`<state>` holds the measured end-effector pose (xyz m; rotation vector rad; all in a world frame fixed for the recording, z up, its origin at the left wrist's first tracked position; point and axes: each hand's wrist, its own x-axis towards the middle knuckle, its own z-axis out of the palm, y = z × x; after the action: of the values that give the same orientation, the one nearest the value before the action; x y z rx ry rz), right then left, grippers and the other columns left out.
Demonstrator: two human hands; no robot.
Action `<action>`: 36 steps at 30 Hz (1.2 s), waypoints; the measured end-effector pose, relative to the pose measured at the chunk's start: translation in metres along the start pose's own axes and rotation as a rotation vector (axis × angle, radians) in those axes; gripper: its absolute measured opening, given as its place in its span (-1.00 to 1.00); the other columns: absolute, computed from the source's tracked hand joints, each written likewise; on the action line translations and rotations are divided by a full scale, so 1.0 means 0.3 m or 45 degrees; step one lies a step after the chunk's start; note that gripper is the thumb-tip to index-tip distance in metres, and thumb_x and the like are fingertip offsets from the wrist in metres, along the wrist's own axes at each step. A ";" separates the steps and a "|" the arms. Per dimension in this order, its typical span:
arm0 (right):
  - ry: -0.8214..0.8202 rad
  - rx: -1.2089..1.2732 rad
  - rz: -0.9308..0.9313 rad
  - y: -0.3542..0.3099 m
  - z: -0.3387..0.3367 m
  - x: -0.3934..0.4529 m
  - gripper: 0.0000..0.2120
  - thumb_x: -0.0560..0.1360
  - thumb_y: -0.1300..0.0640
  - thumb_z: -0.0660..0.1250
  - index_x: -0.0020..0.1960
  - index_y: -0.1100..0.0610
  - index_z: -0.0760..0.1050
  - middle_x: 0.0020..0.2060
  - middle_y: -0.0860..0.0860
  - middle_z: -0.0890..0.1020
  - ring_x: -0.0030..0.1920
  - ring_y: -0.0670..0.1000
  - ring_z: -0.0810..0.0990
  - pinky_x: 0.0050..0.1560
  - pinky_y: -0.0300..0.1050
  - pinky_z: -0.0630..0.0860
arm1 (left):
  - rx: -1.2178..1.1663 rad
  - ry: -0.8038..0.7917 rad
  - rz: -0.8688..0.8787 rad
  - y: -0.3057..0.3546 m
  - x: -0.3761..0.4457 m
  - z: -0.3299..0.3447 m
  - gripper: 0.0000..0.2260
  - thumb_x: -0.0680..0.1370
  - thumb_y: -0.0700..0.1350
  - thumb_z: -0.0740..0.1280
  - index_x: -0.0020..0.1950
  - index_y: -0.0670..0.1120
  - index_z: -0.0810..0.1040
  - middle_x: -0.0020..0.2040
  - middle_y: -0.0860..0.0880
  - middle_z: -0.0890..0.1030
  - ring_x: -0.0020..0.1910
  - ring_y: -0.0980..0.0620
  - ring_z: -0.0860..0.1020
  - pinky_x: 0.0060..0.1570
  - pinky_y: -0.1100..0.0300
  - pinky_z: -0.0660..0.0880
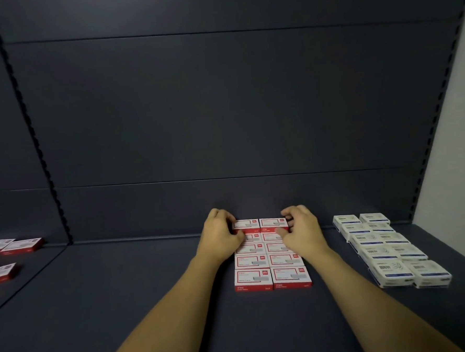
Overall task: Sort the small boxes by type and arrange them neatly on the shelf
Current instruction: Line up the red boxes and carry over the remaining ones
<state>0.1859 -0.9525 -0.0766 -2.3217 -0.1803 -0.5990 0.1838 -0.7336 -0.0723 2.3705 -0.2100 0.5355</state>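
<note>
Several red-and-white boxes [271, 266] lie in two tidy columns on the dark shelf [152, 303], running from the back wall toward me. At the far end two more red boxes sit on top. My left hand [220, 232] grips the top left box [246, 225] from its left side with curled fingers. My right hand [301, 228] grips the top right box [273, 223], thumb at its front and fingers round its right end. To the right, several white boxes [385, 250] with blue print stand in two columns.
The dark back panel [222, 122] rises just behind the boxes. A slotted upright [26, 120] divides off the neighbouring shelf bay on the left, where three red boxes [12, 246] lie loose. A pale wall [455, 148] borders the right side.
</note>
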 end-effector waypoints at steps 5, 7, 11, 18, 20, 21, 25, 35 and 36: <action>0.010 0.004 -0.006 0.005 0.000 0.001 -0.59 0.44 0.20 0.52 0.25 0.14 0.52 0.09 -0.04 0.49 0.02 -0.07 0.58 0.10 -0.12 0.61 | -0.028 0.006 -0.022 -0.001 0.005 0.001 -0.73 0.45 -0.07 0.52 0.06 -0.04 0.52 0.03 0.07 0.47 -0.06 0.17 0.49 -0.17 0.43 0.37; 0.016 0.000 -0.018 0.008 0.001 0.003 -0.60 0.43 0.20 0.52 0.24 0.15 0.53 0.08 -0.04 0.50 0.02 -0.07 0.58 0.10 -0.11 0.62 | -0.033 0.009 -0.021 -0.004 0.008 0.004 -0.74 0.45 -0.07 0.52 0.05 -0.03 0.53 0.03 0.07 0.47 -0.06 0.17 0.49 -0.17 0.42 0.38; 0.018 -0.018 -0.030 0.011 0.003 0.003 -0.61 0.44 0.18 0.51 0.23 0.14 0.52 0.08 -0.04 0.50 0.02 -0.06 0.58 0.09 -0.13 0.61 | -0.022 0.006 -0.010 -0.008 0.010 0.009 -0.74 0.45 -0.07 0.52 0.05 -0.03 0.52 0.03 0.07 0.46 -0.07 0.17 0.48 -0.18 0.44 0.35; 0.022 -0.087 -0.081 -0.011 -0.021 0.002 -0.63 0.48 0.06 0.45 0.24 0.15 0.52 0.13 -0.02 0.48 0.05 -0.04 0.55 0.08 -0.15 0.56 | -0.030 0.018 0.009 0.006 0.001 -0.010 -0.81 0.48 -0.03 0.44 0.02 -0.04 0.52 0.02 0.05 0.48 -0.07 0.13 0.50 -0.12 0.30 0.46; 0.005 -0.182 -0.089 -0.021 -0.048 0.008 -0.63 0.50 0.01 0.42 0.24 0.13 0.51 0.15 -0.02 0.49 0.06 -0.02 0.55 0.04 -0.13 0.55 | 0.016 0.007 -0.012 0.005 -0.003 -0.029 -0.82 0.50 -0.02 0.41 0.03 -0.04 0.51 0.04 0.03 0.50 -0.06 0.12 0.51 -0.06 0.20 0.52; -0.001 -0.223 -0.090 -0.028 -0.064 0.014 -0.63 0.50 -0.01 0.40 0.25 0.12 0.51 0.16 -0.01 0.50 0.08 -0.01 0.55 0.03 -0.11 0.55 | 0.065 -0.005 -0.022 0.003 -0.005 -0.041 -0.81 0.51 -0.02 0.41 0.05 -0.05 0.51 0.06 0.03 0.50 -0.05 0.10 0.52 -0.03 0.16 0.54; -0.061 -0.388 -0.162 -0.078 -0.116 0.035 -0.63 0.52 -0.04 0.34 0.27 0.11 0.49 0.17 0.02 0.52 0.15 0.02 0.52 0.03 -0.05 0.55 | 0.340 -0.039 -0.012 0.005 -0.008 -0.115 -0.73 0.51 0.03 0.36 0.15 -0.06 0.52 0.10 0.01 0.50 0.01 0.01 0.53 0.02 0.05 0.55; -0.189 -0.430 -0.514 -0.334 -0.036 0.021 -0.61 0.52 -0.07 0.29 0.28 0.08 0.46 0.16 0.00 0.51 0.16 0.02 0.49 0.00 -0.08 0.52 | 0.785 -0.001 -0.036 0.021 -0.064 -0.379 -0.78 0.54 0.06 0.29 0.08 -0.04 0.52 0.07 -0.01 0.52 0.01 -0.08 0.54 -0.11 0.07 0.48; -0.218 -0.429 -0.540 -0.363 -0.015 0.010 -0.60 0.52 -0.07 0.29 0.29 0.09 0.46 0.17 0.00 0.50 0.17 0.03 0.49 0.02 -0.06 0.53 | 0.798 0.004 -0.045 0.015 -0.083 -0.407 -0.79 0.53 0.06 0.29 0.05 -0.04 0.51 0.06 -0.01 0.53 0.00 -0.08 0.54 -0.12 0.07 0.48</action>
<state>0.1548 -0.8760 -0.0052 -2.6828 -0.7140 -0.6757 0.1209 -0.6561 0.0024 2.9702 0.0096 0.6589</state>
